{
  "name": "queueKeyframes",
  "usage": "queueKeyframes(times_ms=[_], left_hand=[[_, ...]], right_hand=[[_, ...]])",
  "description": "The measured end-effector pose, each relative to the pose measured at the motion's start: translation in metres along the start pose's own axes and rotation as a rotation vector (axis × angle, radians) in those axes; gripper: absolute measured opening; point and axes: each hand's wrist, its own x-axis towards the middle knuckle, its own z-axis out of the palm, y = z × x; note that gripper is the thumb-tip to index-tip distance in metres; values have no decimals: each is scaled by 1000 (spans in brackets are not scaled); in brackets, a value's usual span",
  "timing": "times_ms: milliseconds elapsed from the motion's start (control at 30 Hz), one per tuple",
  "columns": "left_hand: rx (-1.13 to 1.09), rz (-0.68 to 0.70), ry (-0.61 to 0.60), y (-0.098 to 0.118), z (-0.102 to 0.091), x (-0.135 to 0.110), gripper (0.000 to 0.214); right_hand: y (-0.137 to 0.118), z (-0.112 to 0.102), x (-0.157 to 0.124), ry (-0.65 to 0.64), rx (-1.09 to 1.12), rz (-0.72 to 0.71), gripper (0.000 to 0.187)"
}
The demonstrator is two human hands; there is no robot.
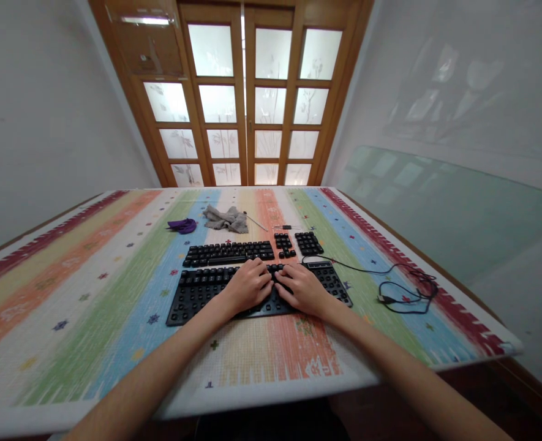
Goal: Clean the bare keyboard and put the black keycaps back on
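Observation:
A black keyboard (197, 298) lies on the striped tablecloth in front of me, most of its keys without caps. Keycaps sit along the left part of its far row. My left hand (251, 283) rests over the keyboard's middle, fingers curled and pressed together. Just to its right, my right hand (302, 288) is bent the same way, its fingertips close to the left ones. Whatever lies under or between the fingertips is hidden. Behind the keyboard, loose black keycaps (229, 252) are laid out in blocks, with a number-pad block (308, 243) at the right.
A purple cloth (183, 226) and a grey rag (226, 219) lie farther back. Near the rag are a thin stick (256, 221) and a small black-handled tool (287, 227). The keyboard's cable (417, 283) coils at the right. Wooden glazed doors (247, 98) stand beyond the table.

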Motion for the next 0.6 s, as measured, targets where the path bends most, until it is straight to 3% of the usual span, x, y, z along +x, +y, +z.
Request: queueKeyframes(times_ms=[200, 300, 400, 600], left_hand=[[-194, -85, 56, -26, -29, -6, 20], [-156, -220, 163, -59, -51, -19, 23], [-76, -390, 174, -100, -71, -37, 25], [-98, -710, 42, -165, -83, -70, 33]], right_hand=[[7, -6, -4, 165, 144, 103, 21], [11, -12, -5, 250, 203, 163, 20], [13, -15, 1, 263, 252, 194, 18], [8, -7, 44, 240, 300, 163, 16]])
